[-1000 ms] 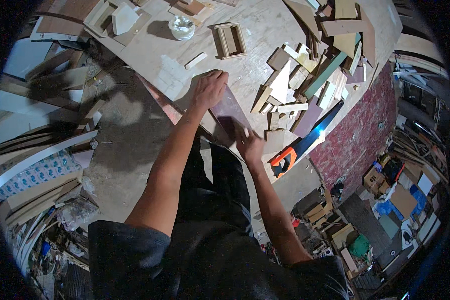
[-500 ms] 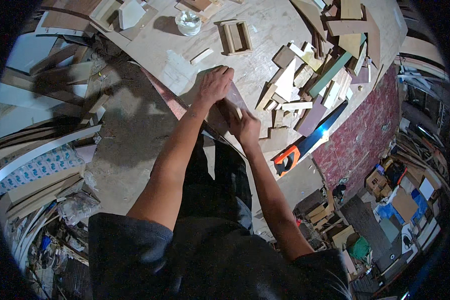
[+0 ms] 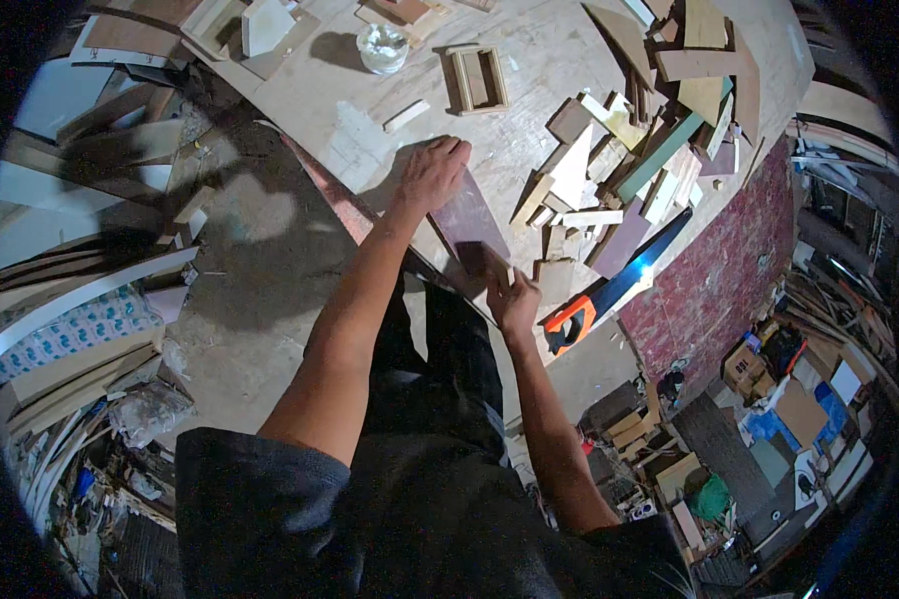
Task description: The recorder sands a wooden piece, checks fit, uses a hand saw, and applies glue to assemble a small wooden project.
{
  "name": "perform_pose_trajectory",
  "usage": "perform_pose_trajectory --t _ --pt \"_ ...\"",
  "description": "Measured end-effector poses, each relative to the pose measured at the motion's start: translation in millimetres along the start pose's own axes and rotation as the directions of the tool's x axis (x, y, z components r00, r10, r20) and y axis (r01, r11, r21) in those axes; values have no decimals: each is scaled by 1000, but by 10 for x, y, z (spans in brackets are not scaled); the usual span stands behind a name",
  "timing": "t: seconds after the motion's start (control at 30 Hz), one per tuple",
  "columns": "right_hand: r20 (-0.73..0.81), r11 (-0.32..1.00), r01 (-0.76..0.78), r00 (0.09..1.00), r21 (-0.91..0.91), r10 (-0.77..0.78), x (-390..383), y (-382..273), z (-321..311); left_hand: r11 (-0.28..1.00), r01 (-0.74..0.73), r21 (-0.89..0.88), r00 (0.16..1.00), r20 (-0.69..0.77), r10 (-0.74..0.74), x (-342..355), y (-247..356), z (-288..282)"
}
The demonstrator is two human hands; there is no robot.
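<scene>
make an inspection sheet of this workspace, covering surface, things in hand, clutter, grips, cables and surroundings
Surface: pale, marked wooden tabletop
Things in hand: purplish board at the tabletop's near edge; small light-edged piece by its near end, contact unclear
Clutter: offcut pile and orange-handled saw to the right; small wooden frame and round whitish tub farther off
Grips: left grip on the board's far end; right grip pinching the small piece
Cables: nothing seen on the tabletop; elsewhere too cluttered to tell
Surroundings: stacked boards at left; reddish panel and mixed heap at right
</scene>
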State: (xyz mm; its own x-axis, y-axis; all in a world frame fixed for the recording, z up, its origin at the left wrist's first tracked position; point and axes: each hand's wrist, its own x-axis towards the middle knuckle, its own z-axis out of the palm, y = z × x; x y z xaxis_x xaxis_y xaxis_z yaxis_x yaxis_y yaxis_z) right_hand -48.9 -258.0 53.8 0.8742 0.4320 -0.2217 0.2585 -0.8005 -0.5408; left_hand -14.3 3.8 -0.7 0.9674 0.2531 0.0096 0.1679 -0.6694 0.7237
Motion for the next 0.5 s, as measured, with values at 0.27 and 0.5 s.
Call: perform_pose_trajectory --t 0.27,0.5 --pt "-3 996 81 997 -37 -82 323 -198 100 1000 -8 6 1000 -5 8 17 -4 -5" --pt "-87 995 96 992 22 -94 703 -493 116 994 -95 -53 989 -119 88 24 43 96"
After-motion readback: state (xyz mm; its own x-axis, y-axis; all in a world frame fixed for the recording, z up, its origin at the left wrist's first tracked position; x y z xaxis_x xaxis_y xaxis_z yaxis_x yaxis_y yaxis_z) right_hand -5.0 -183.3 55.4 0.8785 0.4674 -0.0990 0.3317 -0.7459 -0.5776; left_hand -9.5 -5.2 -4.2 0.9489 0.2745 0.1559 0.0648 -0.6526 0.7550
